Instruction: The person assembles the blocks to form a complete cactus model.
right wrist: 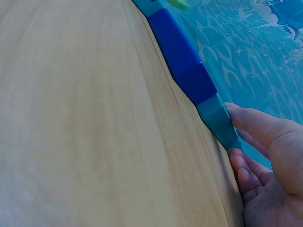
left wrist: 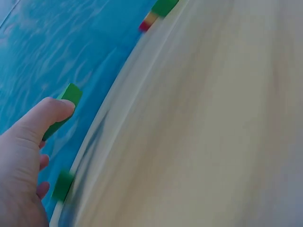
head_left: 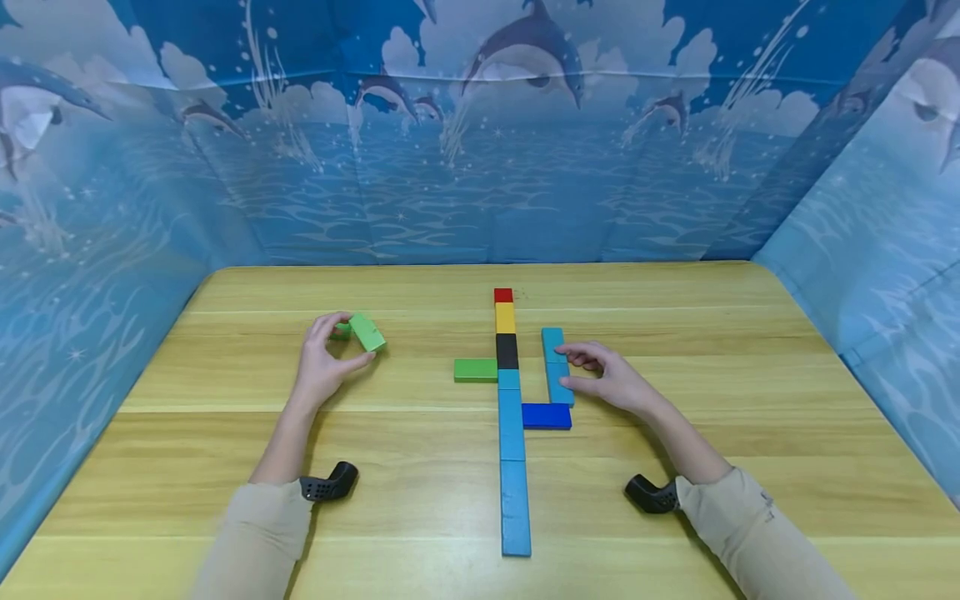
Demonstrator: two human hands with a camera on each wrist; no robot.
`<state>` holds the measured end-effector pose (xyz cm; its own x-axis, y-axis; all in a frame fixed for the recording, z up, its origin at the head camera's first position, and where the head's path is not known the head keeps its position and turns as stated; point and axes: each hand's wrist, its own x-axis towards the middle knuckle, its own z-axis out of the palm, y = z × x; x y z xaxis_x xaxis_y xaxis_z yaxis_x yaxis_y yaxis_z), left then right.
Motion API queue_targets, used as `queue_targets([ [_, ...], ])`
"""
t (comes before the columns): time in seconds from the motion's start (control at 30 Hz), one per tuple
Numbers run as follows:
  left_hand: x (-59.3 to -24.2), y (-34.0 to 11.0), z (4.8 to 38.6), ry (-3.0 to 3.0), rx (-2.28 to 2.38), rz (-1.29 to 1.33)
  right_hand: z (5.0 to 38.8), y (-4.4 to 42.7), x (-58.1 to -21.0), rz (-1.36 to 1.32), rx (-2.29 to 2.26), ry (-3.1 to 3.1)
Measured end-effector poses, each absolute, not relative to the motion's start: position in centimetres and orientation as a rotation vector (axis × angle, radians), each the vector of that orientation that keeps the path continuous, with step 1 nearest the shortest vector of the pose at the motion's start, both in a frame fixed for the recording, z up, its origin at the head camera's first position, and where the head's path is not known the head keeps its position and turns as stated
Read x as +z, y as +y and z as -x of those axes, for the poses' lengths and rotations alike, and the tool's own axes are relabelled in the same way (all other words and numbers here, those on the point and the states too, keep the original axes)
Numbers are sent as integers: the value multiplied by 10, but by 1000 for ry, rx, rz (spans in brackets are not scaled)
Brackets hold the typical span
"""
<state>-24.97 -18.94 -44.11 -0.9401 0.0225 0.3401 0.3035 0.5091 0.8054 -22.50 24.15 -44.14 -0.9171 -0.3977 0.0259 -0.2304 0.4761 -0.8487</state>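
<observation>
My left hand (head_left: 324,360) pinches a green block (head_left: 367,332) between thumb and fingers, tilted and held above the table. Behind those fingers, a second green block (head_left: 341,332) is partly hidden; the left wrist view shows it near the table edge, blurred. On the other side, my right hand (head_left: 606,377) touches two light blue blocks (head_left: 553,343) laid end to end, its thumb on the nearer one and fingertips on the farther one. A dark blue block (head_left: 547,416) lies crosswise at their near end and meets the long column of blocks.
The column runs from a red block (head_left: 503,295) through a yellow block (head_left: 505,317) and a black block (head_left: 507,351) to light blue blocks (head_left: 513,433). One green block (head_left: 476,371) sticks out to its left. Patterned blue cloth (head_left: 480,208) walls the wooden table (head_left: 420,492).
</observation>
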Motion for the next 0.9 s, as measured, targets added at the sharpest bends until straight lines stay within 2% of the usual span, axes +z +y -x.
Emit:
queue_targets([
  [0.43, -450, -121, 282, -2603, -1443, 524, 226, 242, -442, 544, -1420, 2542],
  [0.9, -447, -102, 292, -2806, -1258, 686, 226, 242, -442, 551, -1423, 2540],
])
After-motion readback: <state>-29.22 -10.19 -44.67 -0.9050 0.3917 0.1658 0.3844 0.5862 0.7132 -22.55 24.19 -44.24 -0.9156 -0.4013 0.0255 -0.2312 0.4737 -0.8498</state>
